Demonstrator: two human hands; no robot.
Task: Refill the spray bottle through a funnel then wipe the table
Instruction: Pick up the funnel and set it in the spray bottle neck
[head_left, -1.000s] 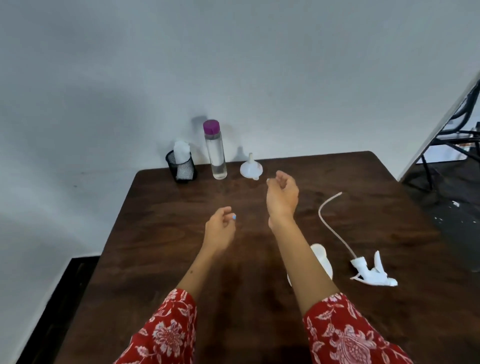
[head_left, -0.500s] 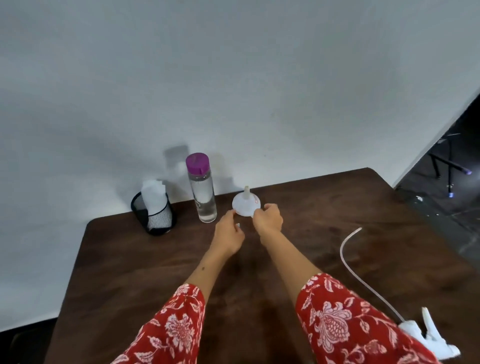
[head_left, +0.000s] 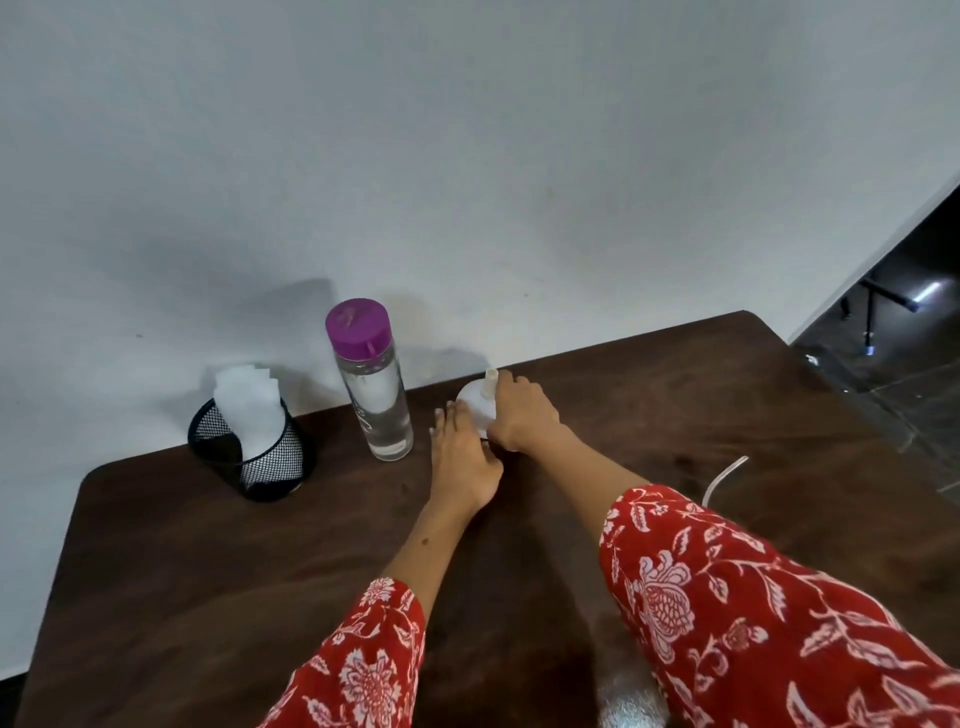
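A white funnel (head_left: 475, 402) stands upside down, spout up, at the table's far edge. My right hand (head_left: 524, 418) is wrapped around its right side, fingers by the spout. The fingertips of my left hand (head_left: 462, 460), which lies flat on the table, touch the funnel's left rim. Left of the funnel stands a clear water bottle (head_left: 375, 395) with a purple cap. A pale blurred shape at the bottom edge, partly behind my right sleeve, is probably the spray bottle body (head_left: 626, 699). The sprayer's white tube (head_left: 724, 477) pokes out beyond my right arm; the trigger head is hidden.
A black mesh cup (head_left: 270, 462) holding white tissue (head_left: 247, 410) stands at the far left of the dark wooden table (head_left: 208, 571). The table backs onto a white wall. Dark floor and metal legs lie past the right edge.
Both hands moved forward to the funnel. My right hand went from touching its edge to closing around it, and the view came closer to the far edge.
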